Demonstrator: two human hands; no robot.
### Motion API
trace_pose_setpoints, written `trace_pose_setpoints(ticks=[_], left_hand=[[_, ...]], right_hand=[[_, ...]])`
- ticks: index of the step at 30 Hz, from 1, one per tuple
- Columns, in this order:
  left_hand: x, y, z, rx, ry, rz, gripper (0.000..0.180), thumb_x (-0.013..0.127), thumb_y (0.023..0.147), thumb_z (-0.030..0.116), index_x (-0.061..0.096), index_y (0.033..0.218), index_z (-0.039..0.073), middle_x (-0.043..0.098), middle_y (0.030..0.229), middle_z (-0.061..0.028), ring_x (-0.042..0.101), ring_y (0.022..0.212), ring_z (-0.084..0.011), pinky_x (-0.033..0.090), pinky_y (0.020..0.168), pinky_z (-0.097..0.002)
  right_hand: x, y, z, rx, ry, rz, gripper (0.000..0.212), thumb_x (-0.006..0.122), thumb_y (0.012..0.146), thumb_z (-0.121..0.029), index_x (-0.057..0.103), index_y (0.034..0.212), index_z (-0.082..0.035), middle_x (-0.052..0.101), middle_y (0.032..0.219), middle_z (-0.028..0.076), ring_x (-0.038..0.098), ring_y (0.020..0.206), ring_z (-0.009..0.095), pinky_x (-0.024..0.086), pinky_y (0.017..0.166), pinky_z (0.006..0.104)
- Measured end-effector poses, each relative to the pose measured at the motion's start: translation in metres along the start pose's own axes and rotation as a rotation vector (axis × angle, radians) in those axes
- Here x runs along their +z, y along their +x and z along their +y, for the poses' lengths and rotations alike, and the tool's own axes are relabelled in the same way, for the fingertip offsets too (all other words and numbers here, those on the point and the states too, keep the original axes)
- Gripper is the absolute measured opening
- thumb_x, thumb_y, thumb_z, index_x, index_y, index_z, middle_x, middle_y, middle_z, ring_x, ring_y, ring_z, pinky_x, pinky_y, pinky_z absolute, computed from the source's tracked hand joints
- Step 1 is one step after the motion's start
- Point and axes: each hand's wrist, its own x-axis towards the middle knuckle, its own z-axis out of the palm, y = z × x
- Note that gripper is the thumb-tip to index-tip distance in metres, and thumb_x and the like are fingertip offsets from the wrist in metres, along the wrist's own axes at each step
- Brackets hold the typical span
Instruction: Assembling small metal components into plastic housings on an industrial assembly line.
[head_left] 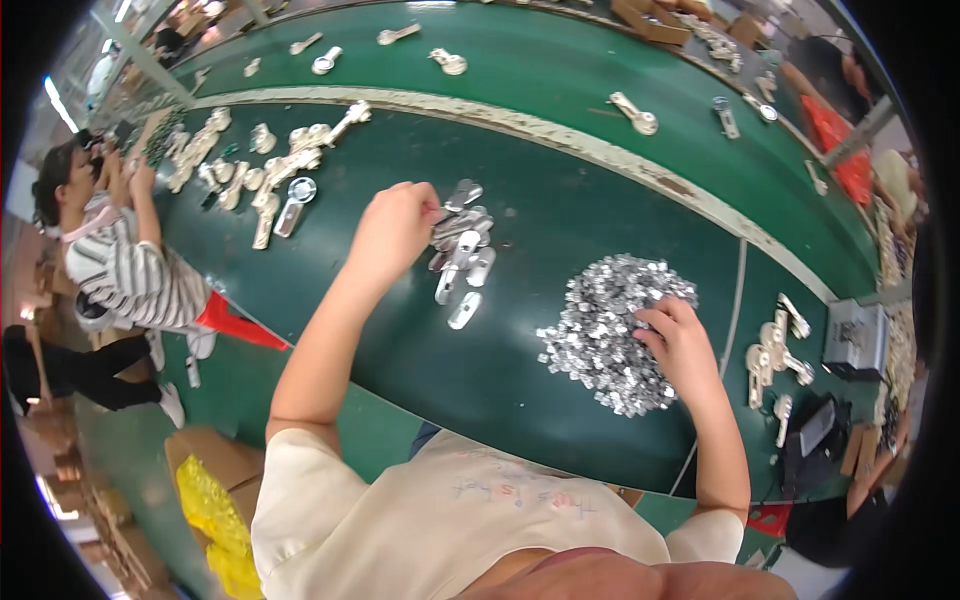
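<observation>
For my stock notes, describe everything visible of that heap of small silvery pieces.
The heap is a loose mound of many small, shiny, silvery pieces, metallic in look; their exact shapes are too small to make out. It lies on the dark green tabletop, with ragged edges, straggling at its left. The right hand touches its right side.

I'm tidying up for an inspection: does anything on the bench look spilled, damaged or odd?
Nothing clearly stands out. The silver bits lie loose but heaped together at the right hand; they're too small to check for damage.
</observation>
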Motion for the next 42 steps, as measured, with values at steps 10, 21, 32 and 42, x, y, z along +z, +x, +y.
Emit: trace_pose_setpoints(ticks=[10, 21, 32, 42], left_hand=[[0.038, 0.055, -0.006, -0.157, 0.081, -0.145, 0.028, 0.074, 0.066, 0.021, 0.063, 0.078, -0.002, 0.064, 0.071, -0.0144, 0.064, 0.069, -0.0256, 0.049, 0.064, -0.0319], [0.032, 0.013, 0.085, -0.038, -0.833, -0.403, 0.014, 0.058, 0.086, 0.008, 0.061, 0.095, -0.003, 0.063, 0.079, -0.0095, 0.061, 0.068, -0.0151, 0.049, 0.061, -0.0265], [0.055, -0.038, 0.119, -0.127, -1.403, -0.635, 0.022, 0.048, 0.093, 0.013, 0.057, 0.111, 0.003, 0.047, 0.071, 0.0020, 0.039, 0.058, -0.0045, 0.030, 0.050, -0.0182], [0.059, -0.051, 0.122, -0.066, -1.290, -0.456, 0.031, 0.054, 0.086, -0.005, 0.051, 0.116, -0.006, 0.062, 0.087, -0.0091, 0.061, 0.075, -0.0123, 0.051, 0.066, -0.0236]], right_hand=[[0.001, -0.008, 0.000, -0.067, 0.074, 0.198, 0.010, 0.065, 0.072, 0.002, 0.060, 0.081, -0.001, 0.054, 0.083, 0.010, 0.054, 0.077, 0.028, 0.045, 0.067, 0.0362], [-0.024, 0.011, -0.008, 0.387, 1.282, -0.002, 0.025, 0.061, 0.083, -0.003, 0.059, 0.108, 0.001, 0.063, 0.089, 0.006, 0.057, 0.076, 0.011, 0.047, 0.067, 0.0240], [-0.028, 0.004, -0.046, 0.370, 1.441, 0.002, 0.023, 0.060, 0.082, 0.002, 0.058, 0.105, 0.004, 0.063, 0.089, 0.008, 0.059, 0.074, 0.012, 0.050, 0.066, 0.0244], [-0.006, 0.002, -0.043, 0.112, 1.067, 0.291, 0.021, 0.059, 0.079, 0.010, 0.060, 0.099, 0.004, 0.061, 0.091, 0.010, 0.058, 0.079, 0.013, 0.047, 0.067, 0.0270]])
